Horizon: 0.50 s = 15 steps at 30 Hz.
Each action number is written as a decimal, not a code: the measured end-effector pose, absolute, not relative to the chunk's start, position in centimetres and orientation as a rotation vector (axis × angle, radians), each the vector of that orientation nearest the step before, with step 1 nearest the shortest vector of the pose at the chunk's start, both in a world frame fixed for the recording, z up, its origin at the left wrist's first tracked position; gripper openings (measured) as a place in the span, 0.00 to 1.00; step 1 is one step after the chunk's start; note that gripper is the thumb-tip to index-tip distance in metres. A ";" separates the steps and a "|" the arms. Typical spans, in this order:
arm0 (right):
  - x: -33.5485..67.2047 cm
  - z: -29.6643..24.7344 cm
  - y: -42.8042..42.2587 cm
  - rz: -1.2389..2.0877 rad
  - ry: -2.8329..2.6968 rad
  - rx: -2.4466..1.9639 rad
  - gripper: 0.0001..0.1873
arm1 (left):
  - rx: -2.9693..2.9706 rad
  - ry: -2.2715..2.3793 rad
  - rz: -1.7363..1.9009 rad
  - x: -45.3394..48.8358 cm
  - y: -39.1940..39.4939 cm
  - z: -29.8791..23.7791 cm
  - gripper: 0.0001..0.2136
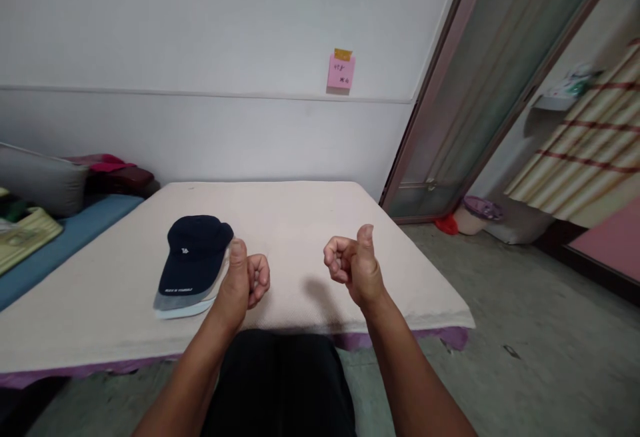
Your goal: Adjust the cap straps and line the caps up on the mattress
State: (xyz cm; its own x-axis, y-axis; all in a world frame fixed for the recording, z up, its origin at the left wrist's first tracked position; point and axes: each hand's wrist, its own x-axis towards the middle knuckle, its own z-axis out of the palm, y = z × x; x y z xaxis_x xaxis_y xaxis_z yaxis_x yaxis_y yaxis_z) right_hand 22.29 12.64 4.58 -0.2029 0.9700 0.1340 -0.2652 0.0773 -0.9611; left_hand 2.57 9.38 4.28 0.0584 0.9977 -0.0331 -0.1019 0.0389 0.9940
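Note:
My left hand (244,282) is curled into a loose fist with the thumb up, held over the near edge of a cream mattress (300,224). Nothing shows inside it. Just left of it lies a stack of caps (193,267), a dark navy cap on top with lighter brims under it. The left thumb is close to the caps' right side but apart from them. My right hand (353,262) is also a fist with the thumb raised, empty, hovering over the mattress to the right.
A pink sticky note (341,72) hangs on the white wall. Pillows and folded cloth (45,187) lie at the left on a blue mat. A sliding door (470,90) stands at the right, with a small bin (477,216) on the concrete floor.

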 end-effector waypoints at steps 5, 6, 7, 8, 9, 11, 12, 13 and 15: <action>22.3 5.6 11.1 1.387 -1.246 -0.812 0.43 | 1.152 1.105 1.201 2.6 8.2 5.5 0.35; 22.3 5.9 10.8 1.380 -1.252 -0.809 0.43 | 1.158 1.103 1.202 2.6 7.9 5.7 0.35; 22.3 6.1 10.5 1.372 -1.258 -0.806 0.43 | 1.164 1.098 1.203 2.7 7.7 6.0 0.35; 22.4 6.3 10.2 1.364 -1.264 -0.804 0.43 | 1.171 1.092 1.204 2.7 7.5 6.1 0.35; 22.4 6.6 9.9 1.356 -1.270 -0.801 0.43 | 1.176 1.088 1.205 2.7 7.2 6.3 0.35; 22.4 6.9 9.4 1.339 -1.281 -0.797 0.43 | 1.182 1.081 1.207 2.7 6.8 6.5 0.35; 22.4 7.1 9.2 1.332 -1.286 -0.796 0.43 | 1.184 1.078 1.206 2.7 6.7 6.6 0.35; 22.4 7.2 9.0 1.326 -1.290 -0.797 0.43 | 1.186 1.075 1.206 2.8 6.5 6.7 0.35; 22.4 7.5 8.7 1.322 -1.295 -0.803 0.43 | 1.190 1.073 1.207 2.8 6.3 6.9 0.35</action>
State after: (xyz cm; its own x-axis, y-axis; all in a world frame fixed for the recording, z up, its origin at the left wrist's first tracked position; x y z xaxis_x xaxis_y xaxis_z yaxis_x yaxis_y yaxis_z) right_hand 22.45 8.74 7.51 -0.2050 0.9569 0.2056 -0.2251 0.1583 -0.9614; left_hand 2.78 6.28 6.86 0.0786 0.9967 0.0218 -0.0945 -0.0144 0.9954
